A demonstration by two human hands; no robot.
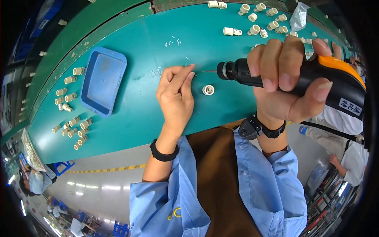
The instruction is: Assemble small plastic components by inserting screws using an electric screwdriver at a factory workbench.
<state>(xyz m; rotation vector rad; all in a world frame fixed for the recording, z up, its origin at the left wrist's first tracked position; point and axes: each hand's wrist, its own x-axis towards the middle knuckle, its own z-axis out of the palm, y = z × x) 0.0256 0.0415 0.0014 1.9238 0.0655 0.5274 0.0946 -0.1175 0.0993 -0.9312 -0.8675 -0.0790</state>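
Observation:
My right hand point(290, 79) is wrapped round a black and orange electric screwdriver point(246, 73), held level above the table with its thin bit point(209, 71) pointing left. The bit's tip comes close to the fingertips of my left hand point(175, 93). Thumb and forefinger of that hand are pinched together, and whatever sits between them is too small to make out. Just below the bit, a cream round lamp socket point(208, 90) stands on the green table with its open end up. Small silvery screws point(156, 72) lie scattered beside my left hand, with more screws point(172, 42) farther back.
A blue plastic tray point(103, 81) rests at the left, with several cream sockets point(71, 97) beyond it. More sockets point(254, 29) stand at the back right, near a clear plastic bag point(299, 17). Other people sit at the right and lower left.

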